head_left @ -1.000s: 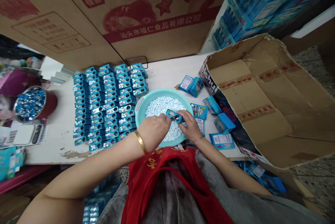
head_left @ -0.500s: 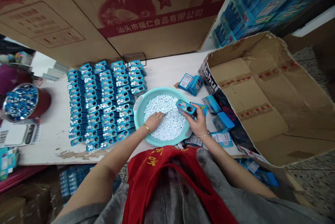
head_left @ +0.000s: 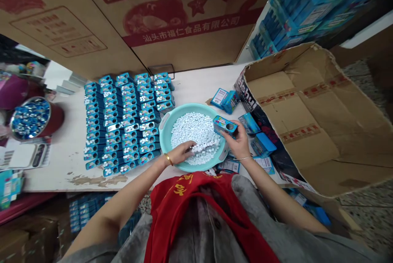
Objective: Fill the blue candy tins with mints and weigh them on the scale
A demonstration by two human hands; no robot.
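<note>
A little blue box (head_left: pixel 225 125) sits in the right hand (head_left: pixel 238 142), gripped over the bowl's (head_left: pixel 166 125) right rim. The left hand (head_left: pixel 181 153) pinches white candies (head_left: pixel 193 130) in the bowl. Rows of boxes (head_left: pixel 123 119) fill the bench (head_left: pixel 196 85) beside it.

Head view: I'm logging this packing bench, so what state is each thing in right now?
Basin: holding white tablets.
Tin: held in right hand, round hole showing on top.
Left hand: in the tablets, grip unclear.
Rows of tins: lined up beside basin.
Cardboard box: flaps open, lying tilted.
Red pot: full of blue pieces.
</note>
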